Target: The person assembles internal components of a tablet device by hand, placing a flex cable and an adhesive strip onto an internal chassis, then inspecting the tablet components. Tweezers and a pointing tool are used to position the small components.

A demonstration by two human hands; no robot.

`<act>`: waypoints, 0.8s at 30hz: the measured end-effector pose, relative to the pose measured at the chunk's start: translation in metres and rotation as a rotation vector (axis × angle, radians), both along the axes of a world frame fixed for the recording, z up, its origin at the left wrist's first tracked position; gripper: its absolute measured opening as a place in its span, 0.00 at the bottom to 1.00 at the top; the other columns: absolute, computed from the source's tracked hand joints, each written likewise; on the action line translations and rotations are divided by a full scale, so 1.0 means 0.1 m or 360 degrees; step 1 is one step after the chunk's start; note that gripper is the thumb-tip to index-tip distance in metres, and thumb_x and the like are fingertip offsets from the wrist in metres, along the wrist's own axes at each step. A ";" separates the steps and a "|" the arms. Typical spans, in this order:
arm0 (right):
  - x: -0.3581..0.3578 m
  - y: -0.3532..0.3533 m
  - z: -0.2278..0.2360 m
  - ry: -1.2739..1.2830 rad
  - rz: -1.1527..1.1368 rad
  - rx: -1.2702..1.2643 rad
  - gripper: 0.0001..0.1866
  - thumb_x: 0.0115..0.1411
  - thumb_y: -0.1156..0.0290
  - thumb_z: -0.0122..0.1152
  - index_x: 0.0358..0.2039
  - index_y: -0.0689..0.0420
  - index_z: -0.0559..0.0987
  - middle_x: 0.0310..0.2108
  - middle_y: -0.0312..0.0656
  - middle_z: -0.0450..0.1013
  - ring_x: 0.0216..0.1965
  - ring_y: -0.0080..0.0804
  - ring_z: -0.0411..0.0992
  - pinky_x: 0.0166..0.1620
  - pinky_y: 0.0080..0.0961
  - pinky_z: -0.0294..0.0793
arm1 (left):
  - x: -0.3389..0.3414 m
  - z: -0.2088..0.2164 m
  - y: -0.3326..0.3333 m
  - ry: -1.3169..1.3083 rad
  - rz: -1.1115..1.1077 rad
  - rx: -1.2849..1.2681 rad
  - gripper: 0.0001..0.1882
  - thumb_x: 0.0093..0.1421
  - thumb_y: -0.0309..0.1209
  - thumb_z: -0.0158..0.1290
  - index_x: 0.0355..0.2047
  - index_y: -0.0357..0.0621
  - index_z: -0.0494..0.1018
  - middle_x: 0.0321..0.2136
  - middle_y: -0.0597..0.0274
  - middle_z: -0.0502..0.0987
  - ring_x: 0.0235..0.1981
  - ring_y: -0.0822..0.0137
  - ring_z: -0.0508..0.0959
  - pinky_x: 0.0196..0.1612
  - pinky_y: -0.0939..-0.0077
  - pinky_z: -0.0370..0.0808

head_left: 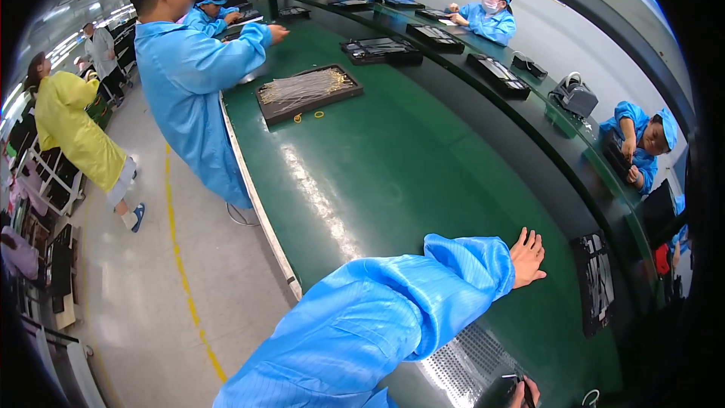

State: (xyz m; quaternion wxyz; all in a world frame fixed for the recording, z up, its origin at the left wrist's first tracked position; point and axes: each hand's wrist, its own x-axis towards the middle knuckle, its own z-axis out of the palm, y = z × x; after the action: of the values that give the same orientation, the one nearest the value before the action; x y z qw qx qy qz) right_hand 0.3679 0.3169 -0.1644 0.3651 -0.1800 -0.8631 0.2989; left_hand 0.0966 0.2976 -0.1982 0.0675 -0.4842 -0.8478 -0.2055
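Observation:
My left arm, in a blue sleeve, stretches across the green bench top (pixel 408 174). At its end my left hand (pixel 529 258) is palm down on the green surface, fingers spread, holding nothing. Right of it lies a black tray (pixel 596 283) with long silvery parts. Only a bit of my right hand (pixel 532 391) shows at the lower edge, its fingers closed round a slim dark tool (pixel 521 388); its kind is hard to make out. Beside that hand is a perforated metal plate (pixel 467 363), partly covered by my left sleeve.
Farther up the bench sits a dark tray of thin, yellow-tipped strips (pixel 310 91), with yellow rings (pixel 298 119) beside it. A co-worker in blue (pixel 189 83) stands at the left edge. More black trays (pixel 498 75) line the right-hand conveyor, where other co-workers sit.

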 end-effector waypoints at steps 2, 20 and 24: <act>0.02 0.00 0.00 0.0010 0.0022 0.0047 0.04 0.50 0.79 0.52 0.26 0.66 0.74 0.28 0.47 0.71 0.26 0.34 0.69 0.30 0.24 0.70 | 0.01 0.01 0.00 0.0011 0.0007 0.0001 0.29 0.55 0.48 0.35 0.44 0.32 0.61 0.48 0.41 0.57 0.52 0.47 0.53 0.53 0.50 0.46; -0.14 -0.01 0.01 0.0111 -0.0249 -0.0758 0.07 0.45 0.81 0.54 0.28 0.66 0.74 0.27 0.40 0.70 0.31 0.23 0.67 0.38 0.17 0.64 | -0.35 0.26 -0.20 -0.0425 -0.0374 0.0198 0.23 0.50 0.46 0.45 0.35 0.36 0.69 0.39 0.49 0.68 0.43 0.53 0.65 0.44 0.64 0.62; 0.01 0.02 0.18 0.0272 -0.0352 -0.0831 0.07 0.44 0.81 0.56 0.28 0.65 0.74 0.28 0.41 0.71 0.31 0.24 0.67 0.38 0.17 0.64 | -0.24 0.53 -0.47 -0.0490 -0.0525 0.0093 0.25 0.55 0.43 0.41 0.47 0.37 0.60 0.50 0.48 0.57 0.53 0.55 0.56 0.53 0.71 0.53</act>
State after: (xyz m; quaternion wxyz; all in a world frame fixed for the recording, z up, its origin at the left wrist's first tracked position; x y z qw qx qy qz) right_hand 0.3686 0.3188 -0.1469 0.4082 -0.3351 -0.6981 0.4834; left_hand 0.0721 0.2507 -0.1456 -0.0830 -0.5771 -0.7511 -0.3098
